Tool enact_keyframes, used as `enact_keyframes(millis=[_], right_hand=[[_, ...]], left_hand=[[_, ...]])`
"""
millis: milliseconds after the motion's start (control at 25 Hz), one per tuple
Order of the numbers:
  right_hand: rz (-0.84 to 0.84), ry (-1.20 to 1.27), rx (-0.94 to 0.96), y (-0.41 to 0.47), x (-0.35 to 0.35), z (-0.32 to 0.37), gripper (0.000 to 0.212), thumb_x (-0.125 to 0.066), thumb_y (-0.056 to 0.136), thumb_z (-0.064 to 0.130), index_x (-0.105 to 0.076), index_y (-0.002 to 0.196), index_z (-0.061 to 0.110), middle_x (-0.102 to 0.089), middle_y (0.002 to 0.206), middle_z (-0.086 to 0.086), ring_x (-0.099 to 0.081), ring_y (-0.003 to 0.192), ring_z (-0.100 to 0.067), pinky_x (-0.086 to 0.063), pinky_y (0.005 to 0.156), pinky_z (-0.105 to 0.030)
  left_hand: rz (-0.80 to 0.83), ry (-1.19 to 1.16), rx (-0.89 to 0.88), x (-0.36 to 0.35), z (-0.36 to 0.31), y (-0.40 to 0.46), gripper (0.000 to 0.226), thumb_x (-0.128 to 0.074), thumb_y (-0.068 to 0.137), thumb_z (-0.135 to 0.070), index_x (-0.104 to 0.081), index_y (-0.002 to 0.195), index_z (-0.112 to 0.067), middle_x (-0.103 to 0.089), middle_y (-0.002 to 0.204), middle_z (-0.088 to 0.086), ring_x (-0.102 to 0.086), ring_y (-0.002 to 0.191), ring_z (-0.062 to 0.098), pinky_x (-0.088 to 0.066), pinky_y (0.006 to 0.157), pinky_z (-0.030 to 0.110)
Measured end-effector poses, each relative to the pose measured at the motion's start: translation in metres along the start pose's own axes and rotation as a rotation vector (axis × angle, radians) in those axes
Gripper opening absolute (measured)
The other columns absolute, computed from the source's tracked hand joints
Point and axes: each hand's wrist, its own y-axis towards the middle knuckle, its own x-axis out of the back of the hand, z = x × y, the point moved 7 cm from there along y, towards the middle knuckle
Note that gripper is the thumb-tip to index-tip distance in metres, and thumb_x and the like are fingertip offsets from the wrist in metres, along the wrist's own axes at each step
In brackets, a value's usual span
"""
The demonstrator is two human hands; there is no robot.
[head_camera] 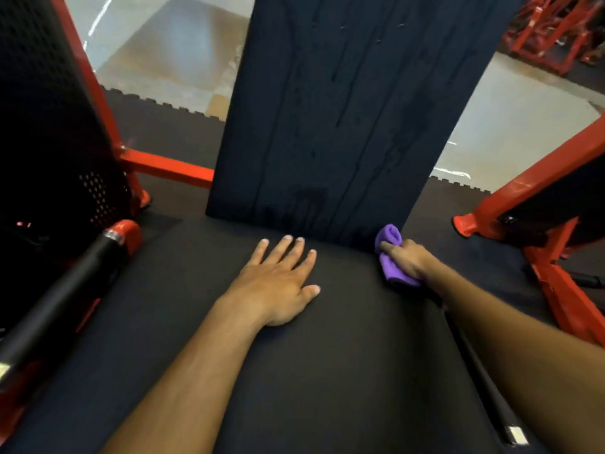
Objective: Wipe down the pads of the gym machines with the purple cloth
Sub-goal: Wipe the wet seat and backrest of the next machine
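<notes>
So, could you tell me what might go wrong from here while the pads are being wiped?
The purple cloth is bunched small in the right hand at the seat pad's far right corner, so patches could be missed. The back pad shows wet streaks that may dry as marks. The left hand lies flat on the seat and may leave prints there.

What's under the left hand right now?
The left hand lies flat, fingers spread, on the black seat pad. Bare pad shows around it; whatever is beneath the palm is covered.
</notes>
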Motion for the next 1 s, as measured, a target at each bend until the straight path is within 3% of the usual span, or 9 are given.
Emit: enact_keyframes(millis=[120, 200, 400, 520, 640, 720, 880, 1000], right_hand=[[-0.031, -0.188, 0.122, -0.02, 0.006, 0.039, 0.034, -0.05, 0.097, 0.054, -0.056, 0.085, 0.023, -0.064, 0.1, -0.011, -0.059, 0.085, -0.029, -0.041, 0.075, -0.036], [-0.068, -0.187, 0.269, -0.038, 0.0, 0.077, 0.032, -0.053, 0.097, 0.049, -0.051, 0.075, 0.026, -0.065, 0.096, -0.009, -0.059, 0.085, -0.028, -0.04, 0.072, -0.034], [0.037, -0.12, 0.532, -0.044, -0.023, 0.156, 0.015, -0.054, 0.098, 0.04, -0.056, 0.086, 0.03, -0.064, 0.095, -0.001, -0.056, 0.091, -0.022, -0.041, 0.077, -0.035], [0.019, -0.136, 0.436, -0.031, 0.003, 0.087, 0.015, -0.062, 0.096, 0.035, -0.056, 0.083, 0.028, -0.065, 0.092, -0.002, -0.06, 0.088, -0.024, -0.041, 0.075, -0.033], [0.017, 0.064, 0.209, -0.033, 0.018, 0.021, 0.019, -0.064, 0.082, 0.04, -0.061, 0.083, 0.021, -0.066, 0.085, -0.004, -0.059, 0.084, -0.023, -0.047, 0.078, -0.036], [0.001, 0.071, 0.202, -0.024, 0.016, 0.027, 0.023, -0.062, 0.081, 0.042, -0.061, 0.08, 0.018, -0.066, 0.082, -0.005, -0.058, 0.078, -0.022, -0.047, 0.075, -0.036], [0.103, -0.073, 0.386, -0.02, -0.005, 0.1, 0.018, -0.06, 0.092, 0.031, -0.056, 0.077, 0.023, -0.064, 0.079, -0.001, -0.056, 0.071, -0.017, -0.042, 0.065, -0.032], [0.103, -0.094, 0.465, -0.025, -0.008, 0.116, 0.02, -0.059, 0.093, 0.03, -0.053, 0.076, 0.023, -0.063, 0.078, 0.001, -0.054, 0.069, -0.015, -0.043, 0.067, -0.034]], left_hand=[[0.127, -0.021, -0.098, -0.002, -0.007, -0.008, 0.067, -0.024, 0.112, -0.045, 0.012, 0.164, -0.021, 0.026, 0.169, -0.004, 0.028, 0.154, 0.013, 0.015, 0.127, 0.044], [0.188, -0.03, -0.148, 0.001, -0.007, -0.016, 0.069, -0.03, 0.112, -0.041, 0.011, 0.164, -0.02, 0.025, 0.169, -0.005, 0.026, 0.154, 0.013, 0.015, 0.127, 0.041], [0.242, -0.068, -0.164, 0.008, -0.003, -0.025, 0.074, -0.037, 0.11, -0.044, 0.009, 0.164, -0.021, 0.021, 0.17, -0.007, 0.022, 0.155, 0.012, 0.013, 0.126, 0.039], [0.25, -0.06, -0.15, 0.009, -0.004, -0.028, 0.075, -0.037, 0.11, -0.044, 0.009, 0.164, -0.021, 0.022, 0.17, -0.007, 0.023, 0.155, 0.012, 0.014, 0.126, 0.039], [0.257, -0.064, -0.143, 0.009, -0.004, -0.027, 0.074, -0.036, 0.111, -0.043, 0.01, 0.164, -0.02, 0.023, 0.169, -0.007, 0.024, 0.155, 0.013, 0.015, 0.126, 0.04], [0.265, -0.063, -0.146, 0.008, -0.007, -0.027, 0.074, -0.036, 0.111, -0.042, 0.011, 0.164, -0.02, 0.024, 0.169, -0.006, 0.025, 0.154, 0.013, 0.015, 0.126, 0.04], [0.291, -0.054, -0.138, 0.007, -0.007, -0.027, 0.075, -0.034, 0.111, -0.046, 0.013, 0.164, -0.022, 0.027, 0.168, -0.008, 0.029, 0.153, 0.013, 0.018, 0.125, 0.04], [0.303, -0.078, -0.106, 0.002, -0.008, -0.027, 0.076, -0.028, 0.108, -0.057, 0.015, 0.163, -0.025, 0.03, 0.166, -0.011, 0.033, 0.15, 0.01, 0.021, 0.124, 0.041]])
